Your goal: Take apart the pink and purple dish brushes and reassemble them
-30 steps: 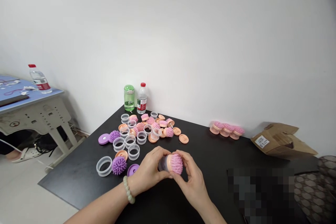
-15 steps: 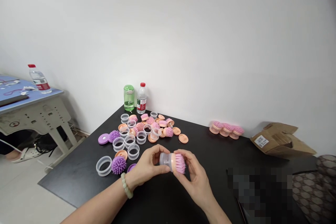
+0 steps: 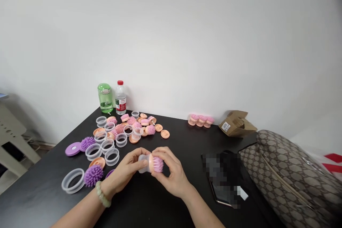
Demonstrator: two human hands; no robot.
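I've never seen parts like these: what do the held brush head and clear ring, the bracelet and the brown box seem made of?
Brush head: probably soft plastic or rubber, going by its thick, matte pink bristles. Clear ring: likely smooth plastic, being cloudy and translucent. Bracelet: perhaps polished stone or glass, from its rounded pale-green beads. Brown box: probably matte cardboard, with bent flaps.

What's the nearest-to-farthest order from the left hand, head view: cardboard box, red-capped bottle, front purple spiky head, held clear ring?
From the left hand:
1. Clear ring: in its grip.
2. Front purple spiky head: on the table, to its left.
3. Red-capped bottle: beyond, by the wall.
4. Cardboard box: far right, by the wall.
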